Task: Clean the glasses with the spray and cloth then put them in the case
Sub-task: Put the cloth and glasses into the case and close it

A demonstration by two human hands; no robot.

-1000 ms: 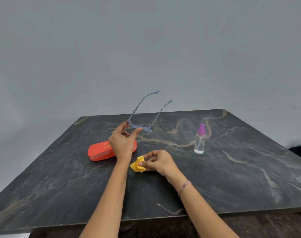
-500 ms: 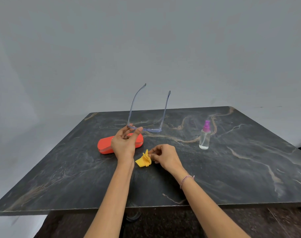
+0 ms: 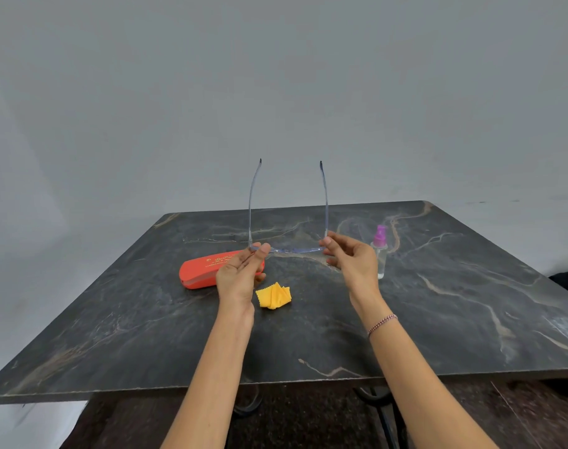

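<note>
Table (image 3: pixel 438 335) of dark marble, seen from above my hands, its near edge running across in front of me and its far edge meeting a plain grey wall. Most of the top is bare, with wide open room along the near edge, toward the near left corner and over the whole right side.

I hold the glasses (image 3: pixel 287 250) in the air above the middle of the table, front bar level and both arms unfolded, pointing up and away from me. My left hand (image 3: pixel 240 277) pinches the left end of the frame between thumb and fingers. My right hand (image 3: pixel 353 260) pinches the right end the same way. My hands are apart, one at each end of the frame.

The yellow cloth (image 3: pixel 273 296) lies crumpled on the table below the glasses, between my wrists and nearer my left one, touching neither. The spray bottle (image 3: pixel 380 251), clear with a purple top, stands upright just behind my right hand, toward the right side.

The red case (image 3: pixel 205 268) lies shut on the table behind my left hand, toward the left edge. I cannot tell what is inside it.
</note>
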